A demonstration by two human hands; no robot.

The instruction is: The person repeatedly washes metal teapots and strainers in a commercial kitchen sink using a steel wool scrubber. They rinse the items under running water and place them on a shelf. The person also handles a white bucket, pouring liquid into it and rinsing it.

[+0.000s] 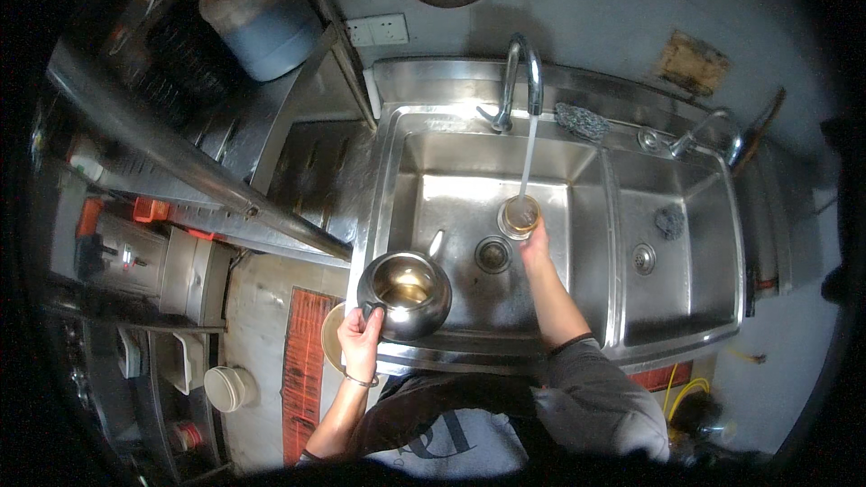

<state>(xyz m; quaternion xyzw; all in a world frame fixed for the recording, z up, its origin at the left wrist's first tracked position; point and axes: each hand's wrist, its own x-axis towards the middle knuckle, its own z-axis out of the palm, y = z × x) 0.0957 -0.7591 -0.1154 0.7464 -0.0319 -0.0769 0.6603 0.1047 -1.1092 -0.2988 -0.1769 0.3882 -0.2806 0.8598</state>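
My left hand grips the black handle of a stainless steel teapot over the sink's front left corner. The lidless pot's mouth faces up, and its spout points toward the basin. In my right hand is a small round metal vessel with a gold-coloured rim; whether it is a cup or a strainer I cannot tell. A stream of water falls into it from the curved chrome faucet. Below both hands lies the large sink basin, its drain between them.
A smaller basin adjoins on the right, holding a steel wool scrubber. Another scrubber rests on the back ledge. A metal rail runs along the left near a steel shelf. A white bucket stands low at the left.
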